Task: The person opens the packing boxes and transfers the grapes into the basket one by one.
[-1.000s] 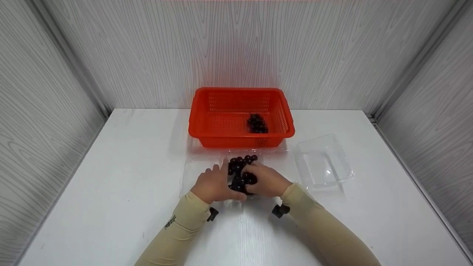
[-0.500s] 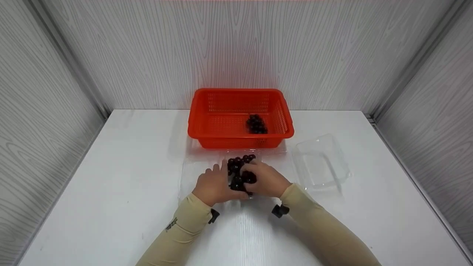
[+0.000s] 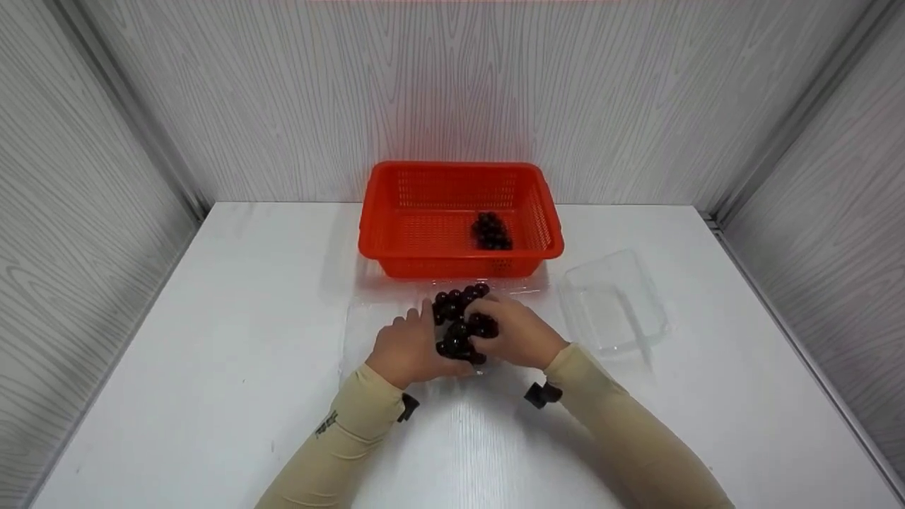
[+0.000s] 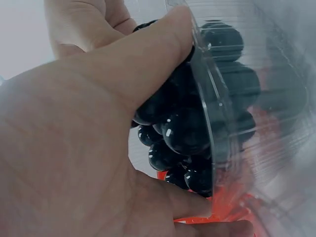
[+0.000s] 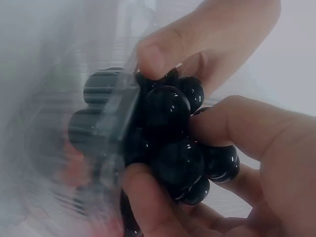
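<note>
Dark grapes (image 3: 458, 332) in a bunch sit in a clear plastic box (image 4: 211, 108) at the middle of the table. My right hand (image 3: 520, 329) holds the bunch at its right side, thumb and fingers curled round several grapes (image 5: 175, 163) above the box rim. Spread at the box's left and near sides, my left hand (image 3: 410, 350) has its thumb stretched across the grapes with the tip at the rim. Its other fingers extend along the left side. In both wrist views, more grapes show through the box wall. The stem is hidden.
Behind the hands a red plastic basket (image 3: 396, 256) stands against the back wall, with another dark grape bunch (image 3: 491, 232) inside. An empty clear plastic container (image 3: 615, 304) lies on the right. Flat clear plastic (image 3: 364, 329) lies left of the box.
My right hand has shifted slightly right and away from me, and the grapes in it moved with it. The left hand stays nearly in place. The whole head view has tilted a little.
</note>
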